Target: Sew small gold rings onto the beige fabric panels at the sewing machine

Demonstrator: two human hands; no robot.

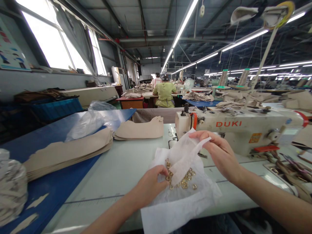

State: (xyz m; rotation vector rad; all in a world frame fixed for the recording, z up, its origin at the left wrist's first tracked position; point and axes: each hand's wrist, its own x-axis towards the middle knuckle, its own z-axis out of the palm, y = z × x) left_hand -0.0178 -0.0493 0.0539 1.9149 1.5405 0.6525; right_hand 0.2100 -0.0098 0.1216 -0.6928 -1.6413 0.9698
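Observation:
A sheet of white tissue paper lies spread on the pale sewing table, with a pile of small gold metal rings on it. My left hand rests at the left of the pile, its fingers pinched among the rings. My right hand is raised above the pile and pinches a lifted flap of the tissue paper. Just behind it stands a cream sewing machine marked DUKI.
Stacks of beige cut pieces and a clear plastic bag lie on the left, partly on a blue board. A person in a green top sits far back. Leather scraps and hardware lie at right.

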